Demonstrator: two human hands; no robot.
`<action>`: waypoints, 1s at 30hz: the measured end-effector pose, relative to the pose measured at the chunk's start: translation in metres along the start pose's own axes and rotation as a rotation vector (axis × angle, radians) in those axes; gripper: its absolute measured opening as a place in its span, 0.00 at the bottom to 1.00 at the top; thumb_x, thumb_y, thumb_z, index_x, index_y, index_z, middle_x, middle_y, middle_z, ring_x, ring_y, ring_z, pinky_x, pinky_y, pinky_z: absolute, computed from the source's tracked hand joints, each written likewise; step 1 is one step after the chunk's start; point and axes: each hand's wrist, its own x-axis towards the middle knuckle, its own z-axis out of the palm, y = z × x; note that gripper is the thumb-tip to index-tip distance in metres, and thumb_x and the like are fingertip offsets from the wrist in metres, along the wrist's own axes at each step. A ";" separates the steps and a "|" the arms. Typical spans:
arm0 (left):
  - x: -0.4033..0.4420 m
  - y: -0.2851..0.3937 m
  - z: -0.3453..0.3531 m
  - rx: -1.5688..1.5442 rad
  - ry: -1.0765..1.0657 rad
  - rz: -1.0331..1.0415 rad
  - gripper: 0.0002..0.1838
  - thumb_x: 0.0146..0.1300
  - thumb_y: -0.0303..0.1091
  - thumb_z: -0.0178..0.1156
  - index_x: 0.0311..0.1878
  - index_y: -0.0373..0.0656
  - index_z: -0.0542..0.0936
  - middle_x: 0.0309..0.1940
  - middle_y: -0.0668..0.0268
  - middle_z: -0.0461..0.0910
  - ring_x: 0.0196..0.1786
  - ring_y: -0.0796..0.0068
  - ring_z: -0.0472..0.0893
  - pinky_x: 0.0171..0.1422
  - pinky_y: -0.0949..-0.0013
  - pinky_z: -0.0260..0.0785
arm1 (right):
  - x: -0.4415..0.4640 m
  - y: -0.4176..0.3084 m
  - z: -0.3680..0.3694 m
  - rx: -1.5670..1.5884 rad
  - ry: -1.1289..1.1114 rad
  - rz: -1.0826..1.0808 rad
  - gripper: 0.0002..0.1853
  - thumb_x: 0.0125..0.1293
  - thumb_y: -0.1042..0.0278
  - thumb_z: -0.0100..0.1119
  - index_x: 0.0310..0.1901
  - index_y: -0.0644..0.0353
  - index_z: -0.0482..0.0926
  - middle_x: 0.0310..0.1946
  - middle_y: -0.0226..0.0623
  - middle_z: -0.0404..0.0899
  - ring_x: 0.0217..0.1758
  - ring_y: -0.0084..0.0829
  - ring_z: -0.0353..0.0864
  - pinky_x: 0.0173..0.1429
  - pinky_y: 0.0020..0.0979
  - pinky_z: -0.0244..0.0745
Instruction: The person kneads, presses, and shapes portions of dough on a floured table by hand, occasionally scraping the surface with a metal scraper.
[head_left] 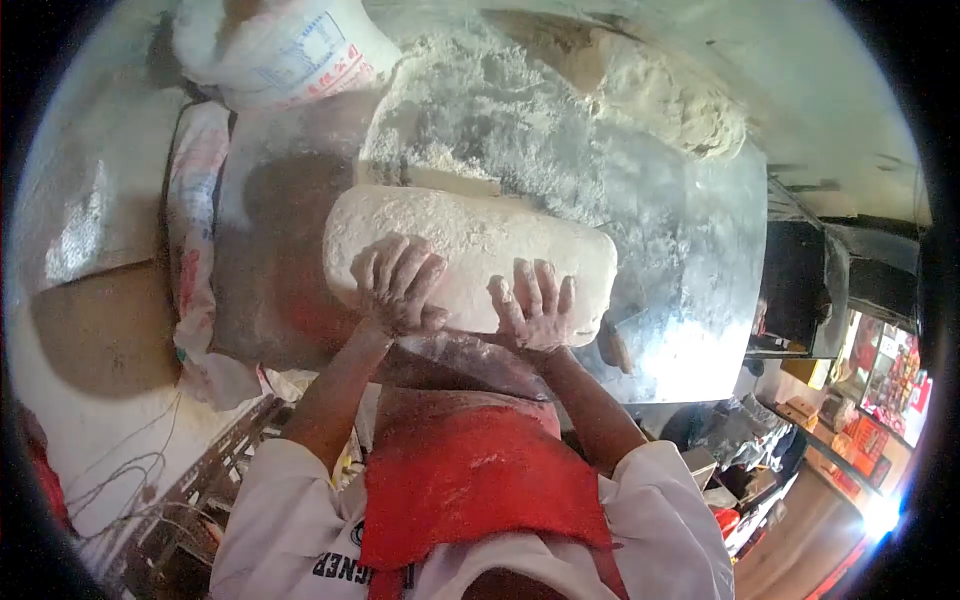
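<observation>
A thick, pale log of dough, dusted with flour, lies crosswise near the middle of the frame on a metal tabletop, its right end slightly lower in the picture than its left. The left hand is open, laid palm down on the near edge of the dough, left of its middle; its fingers are spread and point away from the body. The right hand is open too, flat on the near edge toward the right end, with its fingers spread over the top. The two hands are apart, with bare dough between them, and the bulk of the dough lies beyond both, toward the top of the frame. Just past its far side is a pale, flat strip, and beyond that loose flour is scattered over the metal. A large mound of flour sits at the upper right of the tabletop. A printed white sack stands at the upper left, and a long, crumpled sack runs down the left edge. Just right of the dough's right end lies a brown object, too unclear to name. The person wears a red apron and white sleeves.
</observation>
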 end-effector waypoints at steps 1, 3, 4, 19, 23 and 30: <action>0.003 0.000 -0.004 -0.004 -0.065 -0.008 0.39 0.72 0.69 0.33 0.59 0.48 0.81 0.68 0.57 0.72 0.72 0.46 0.67 0.76 0.35 0.46 | 0.003 -0.001 -0.008 0.065 -0.117 0.052 0.35 0.59 0.45 0.69 0.68 0.39 0.70 0.74 0.40 0.62 0.76 0.50 0.61 0.75 0.68 0.47; 0.020 0.003 -0.023 0.005 -0.211 -0.030 0.36 0.72 0.68 0.40 0.59 0.47 0.81 0.68 0.55 0.69 0.72 0.46 0.65 0.75 0.36 0.49 | 0.021 -0.003 -0.031 0.245 -0.248 0.122 0.45 0.55 0.34 0.69 0.73 0.39 0.66 0.75 0.43 0.58 0.77 0.51 0.58 0.76 0.66 0.46; 0.014 0.005 -0.027 0.015 -0.205 -0.042 0.36 0.72 0.68 0.40 0.59 0.47 0.81 0.68 0.55 0.69 0.72 0.46 0.65 0.75 0.36 0.49 | 0.022 0.006 -0.031 0.249 -0.247 0.106 0.45 0.55 0.34 0.69 0.73 0.39 0.66 0.75 0.43 0.58 0.77 0.51 0.58 0.76 0.66 0.46; 0.034 0.013 0.003 -0.879 0.225 -1.724 0.37 0.76 0.56 0.49 0.74 0.33 0.62 0.74 0.48 0.64 0.74 0.54 0.65 0.79 0.55 0.55 | 0.026 0.165 0.020 0.879 -0.512 0.832 0.28 0.74 0.47 0.54 0.62 0.66 0.77 0.59 0.48 0.80 0.62 0.37 0.78 0.68 0.36 0.69; 0.141 -0.045 -0.044 -0.650 -0.400 -1.175 0.42 0.74 0.62 0.48 0.77 0.35 0.58 0.76 0.49 0.60 0.76 0.54 0.63 0.79 0.57 0.56 | -0.009 0.148 0.013 1.080 -0.468 1.124 0.31 0.75 0.44 0.53 0.64 0.66 0.75 0.57 0.49 0.80 0.62 0.38 0.78 0.66 0.37 0.71; 0.228 -0.115 0.135 -0.703 -0.172 -0.747 0.43 0.65 0.59 0.60 0.70 0.30 0.67 0.68 0.41 0.69 0.72 0.45 0.66 0.77 0.52 0.56 | 0.001 0.031 -0.032 0.993 -0.685 1.404 0.34 0.75 0.38 0.47 0.63 0.67 0.74 0.49 0.55 0.82 0.53 0.47 0.81 0.59 0.44 0.73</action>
